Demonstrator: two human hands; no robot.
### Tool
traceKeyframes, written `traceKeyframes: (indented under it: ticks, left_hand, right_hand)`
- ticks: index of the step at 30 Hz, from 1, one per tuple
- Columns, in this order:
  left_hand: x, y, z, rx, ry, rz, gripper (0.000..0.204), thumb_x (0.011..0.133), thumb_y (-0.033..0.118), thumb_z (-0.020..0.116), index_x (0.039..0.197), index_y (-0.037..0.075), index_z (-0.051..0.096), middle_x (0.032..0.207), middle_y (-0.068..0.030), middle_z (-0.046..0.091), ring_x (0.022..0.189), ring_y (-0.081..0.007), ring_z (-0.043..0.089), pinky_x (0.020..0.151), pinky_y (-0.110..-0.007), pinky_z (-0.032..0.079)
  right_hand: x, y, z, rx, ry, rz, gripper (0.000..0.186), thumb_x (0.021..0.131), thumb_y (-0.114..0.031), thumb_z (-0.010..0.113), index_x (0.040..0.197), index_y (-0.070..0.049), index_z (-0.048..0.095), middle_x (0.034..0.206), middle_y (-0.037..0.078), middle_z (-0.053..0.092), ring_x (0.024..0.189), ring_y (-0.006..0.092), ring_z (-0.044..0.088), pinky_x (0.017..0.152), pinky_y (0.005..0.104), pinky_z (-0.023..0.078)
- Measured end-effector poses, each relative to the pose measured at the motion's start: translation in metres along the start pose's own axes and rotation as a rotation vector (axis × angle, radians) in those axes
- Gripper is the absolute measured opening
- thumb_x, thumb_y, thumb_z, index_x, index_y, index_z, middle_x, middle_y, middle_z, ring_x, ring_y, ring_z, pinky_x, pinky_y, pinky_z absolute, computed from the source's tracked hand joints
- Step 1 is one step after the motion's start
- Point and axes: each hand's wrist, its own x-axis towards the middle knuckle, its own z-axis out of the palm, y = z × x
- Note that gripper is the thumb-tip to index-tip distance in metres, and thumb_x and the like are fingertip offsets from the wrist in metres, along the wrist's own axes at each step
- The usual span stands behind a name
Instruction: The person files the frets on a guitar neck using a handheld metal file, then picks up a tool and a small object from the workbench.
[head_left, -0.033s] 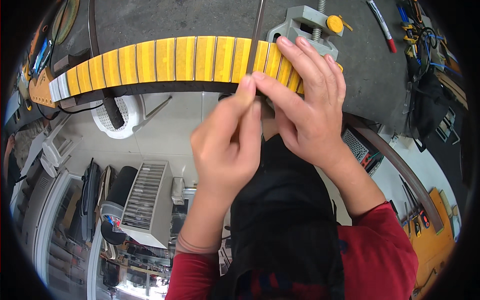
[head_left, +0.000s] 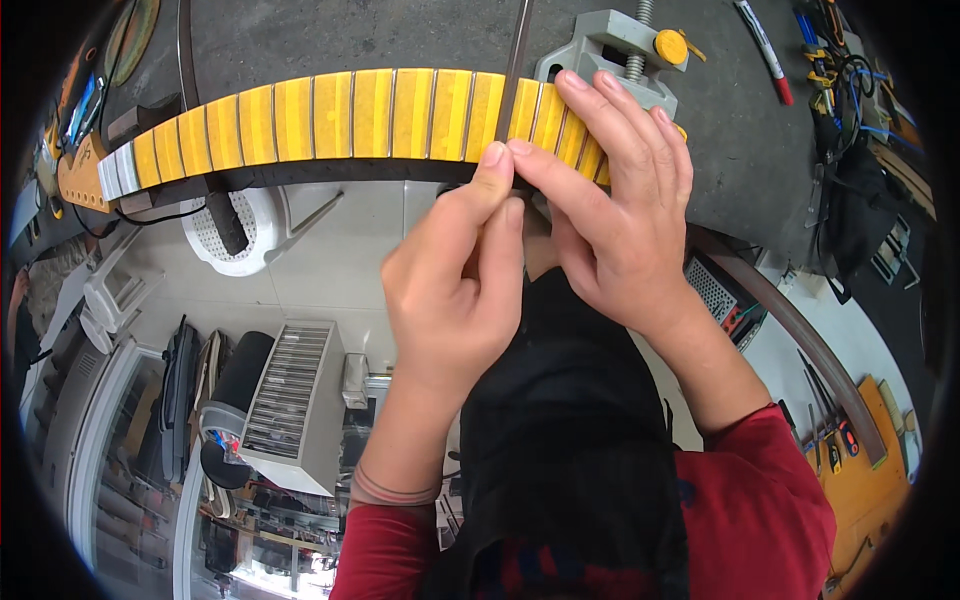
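Observation:
A guitar neck [head_left: 330, 115] lies across the bench, its fretboard covered in yellow tape between the bare metal frets. A narrow, dark, file-like metal bar [head_left: 515, 70] crosses it lengthwise with the frets. My left hand [head_left: 455, 275] pinches the near end of this bar between thumb and fingers at the neck's near edge. My right hand [head_left: 625, 190] rests on the neck just right of the bar, fingers stretched over the tape and thumb tip against the bar's near end. At far left is the tan headstock [head_left: 82, 180], with white tape beside it.
A grey vise [head_left: 610, 40] with a yellow knob stands behind my right fingers. A red-capped marker [head_left: 765, 52] lies on the dark bench [head_left: 420, 35]. Cables and tools crowd the right side. Below the near edge are a white stool [head_left: 240, 245] and a slatted grey box [head_left: 295, 400].
My left thumb and the near end of the bar have shifted slightly away from me. My right hand stays nearly in place on the neck.

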Motion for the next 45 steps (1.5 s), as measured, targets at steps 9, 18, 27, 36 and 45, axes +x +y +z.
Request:
traceKeyframes:
  ticks: [9, 18, 27, 36, 45]
  left_hand:
    - [-0.025, 0.004, -0.010, 0.033, -0.049, 0.002, 0.037, 0.095, -0.012, 0.074, 0.132, -0.007, 0.072, 0.090, -0.0150, 0.073, 0.073, -0.0150, 0.067, 0.068, -0.028, 0.054]
    - [-0.074, -0.018, -0.020, 0.100, -0.034, 0.101, 0.041, 0.094, -0.014, 0.073, 0.135, -0.006, 0.073, 0.071, -0.0109, 0.063, 0.056, -0.0185, 0.056, 0.055, -0.031, 0.047]
    - [-0.027, -0.009, -0.004, 0.046, 0.014, 0.074, 0.038, 0.095, -0.013, 0.074, 0.132, -0.005, 0.074, 0.085, -0.0128, 0.072, 0.063, -0.0192, 0.064, 0.059, -0.031, 0.052]
    - [0.006, -0.006, 0.004, 0.018, 0.034, 0.067, 0.042, 0.094, -0.013, 0.075, 0.134, -0.003, 0.073, 0.076, -0.0140, 0.068, 0.059, -0.0222, 0.064, 0.059, -0.033, 0.053]
    - [-0.049, -0.006, -0.010, 0.108, -0.025, 0.035, 0.042, 0.094, -0.012, 0.075, 0.136, -0.003, 0.072, 0.081, -0.0142, 0.071, 0.062, -0.0206, 0.065, 0.061, -0.032, 0.054]
  right_hand:
    - [-0.002, 0.005, -0.001, -0.029, 0.015, -0.026, 0.063, 0.085, -0.002, 0.074, 0.141, -0.031, 0.071, 0.163, 0.014, 0.056, 0.152, 0.0382, 0.052, 0.125, 0.0583, 0.030]
    - [-0.007, 0.006, 0.005, -0.041, 0.026, -0.034, 0.065, 0.085, -0.001, 0.073, 0.142, -0.032, 0.071, 0.163, 0.014, 0.056, 0.152, 0.0376, 0.052, 0.126, 0.0573, 0.030]
    - [-0.002, 0.003, 0.002, -0.035, 0.018, -0.022, 0.067, 0.084, 0.000, 0.071, 0.142, -0.032, 0.071, 0.163, 0.014, 0.056, 0.152, 0.0381, 0.051, 0.126, 0.0581, 0.030]
    - [0.001, 0.000, 0.001, -0.032, 0.013, -0.041, 0.068, 0.084, 0.001, 0.071, 0.144, -0.032, 0.070, 0.164, 0.014, 0.055, 0.153, 0.0384, 0.051, 0.126, 0.0589, 0.029]
    - [-0.007, 0.007, 0.005, -0.056, 0.019, -0.042, 0.067, 0.085, 0.000, 0.070, 0.143, -0.032, 0.070, 0.163, 0.014, 0.055, 0.153, 0.0371, 0.051, 0.127, 0.0576, 0.029]
